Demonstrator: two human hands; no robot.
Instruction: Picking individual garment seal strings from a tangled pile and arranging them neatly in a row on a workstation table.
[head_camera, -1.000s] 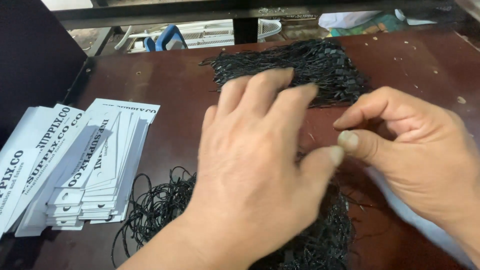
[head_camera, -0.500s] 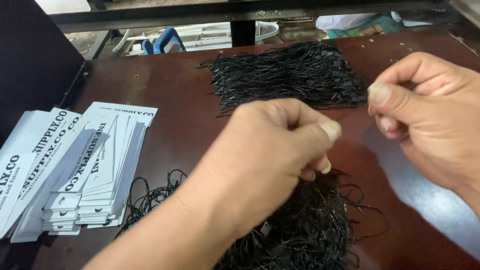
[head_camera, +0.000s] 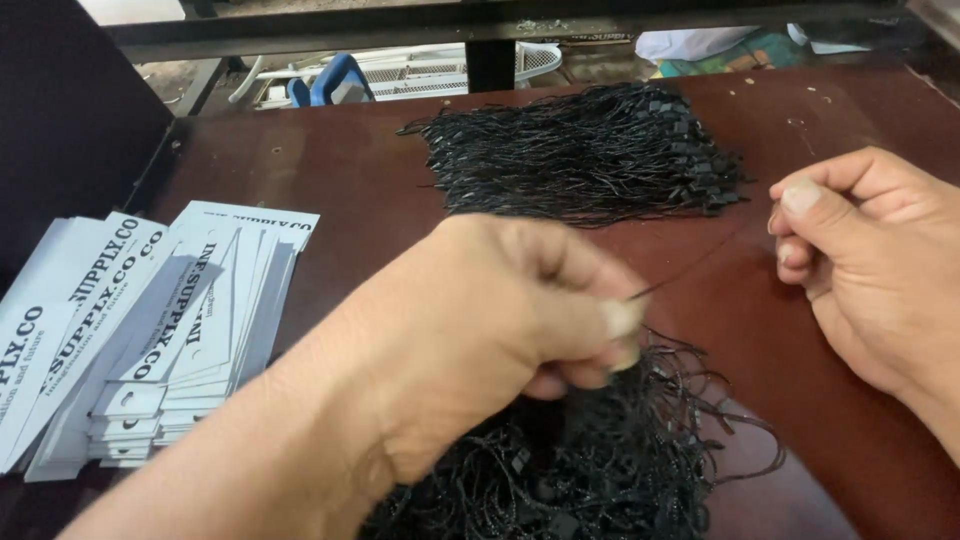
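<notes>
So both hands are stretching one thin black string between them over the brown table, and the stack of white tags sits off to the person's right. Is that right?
Not quite: the head view shows the white tags lying to the person's left, not right. The rest holds: the left hand and right hand stretch one thin black string between them over the brown table.
</notes>
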